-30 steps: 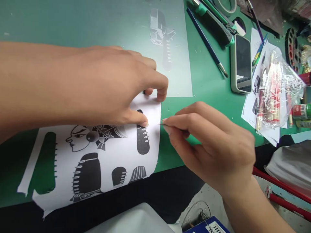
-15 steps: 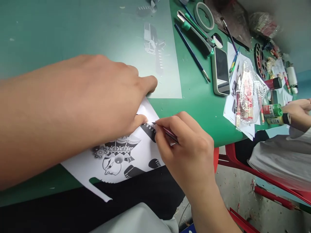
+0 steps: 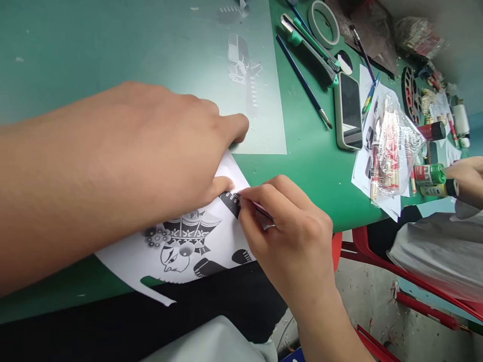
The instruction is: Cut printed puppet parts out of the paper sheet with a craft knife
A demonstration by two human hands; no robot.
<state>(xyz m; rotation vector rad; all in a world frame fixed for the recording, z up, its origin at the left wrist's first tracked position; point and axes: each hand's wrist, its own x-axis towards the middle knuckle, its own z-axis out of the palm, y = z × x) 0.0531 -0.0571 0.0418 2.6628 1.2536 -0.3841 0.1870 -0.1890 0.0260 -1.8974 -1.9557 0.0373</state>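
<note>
A white paper [image 3: 132, 256] printed with black-and-white figures lies at the green table's near edge, partly overhanging it. My left hand [image 3: 184, 136] presses on it, thumb on the paper beside a dark printed shape, index finger stretched onto a translucent sheet [image 3: 271, 115]; its other fingers are hidden beneath. My right hand [image 3: 287, 221] pinches a thin, dark pen-like tool [image 3: 263, 212], its tip at the dark shape close to my left thumb. Below my hands, a printed head with an ornate headdress [image 3: 188, 231] shows on the paper.
On the green table [image 3: 309, 176] to the right lie a paintbrush [image 3: 304, 83], a cutter [image 3: 311, 53], a tape roll [image 3: 323, 24] and a phone [image 3: 347, 111]. Farther right are plastic-wrapped sticks [image 3: 390, 146], paint bottles [image 3: 430, 174] and another person's hand [image 3: 468, 176]. A red chair [image 3: 362, 251] stands below.
The view has shifted slightly, so the table items appear a little farther right. My right hand and its tool tip have moved slightly left, closer to my left thumb.
</note>
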